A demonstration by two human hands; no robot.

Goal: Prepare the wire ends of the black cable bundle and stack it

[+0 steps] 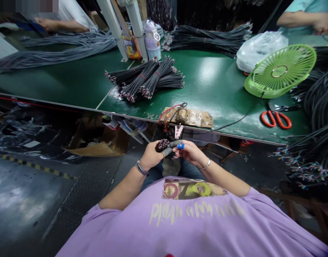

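My left hand (152, 155) is closed around a bundle of thin black cables (162, 144), whose stripped, reddish ends face up. Grey wrapping covers some of its fingers. My right hand (193, 152) meets it from the other side, its fingers bent and pinched together at the wire ends, with blue tape (180, 146) round one finger. Exactly which wires the right fingers grip is too small to make out. Just beyond my hands, a pink clothespin (178, 132) hangs at the table edge below a taped wooden block (198, 117) with red and black leads.
On the green table (212, 78) lie tied black cable bundles (150, 78), orange-handled scissors (276, 119), a green fan (280, 71), a plastic bag (261, 50) and a bottle (152, 39). Long cables (321, 96) drape over the right side. A cardboard box (100, 142) stands below left. Two people work opposite.
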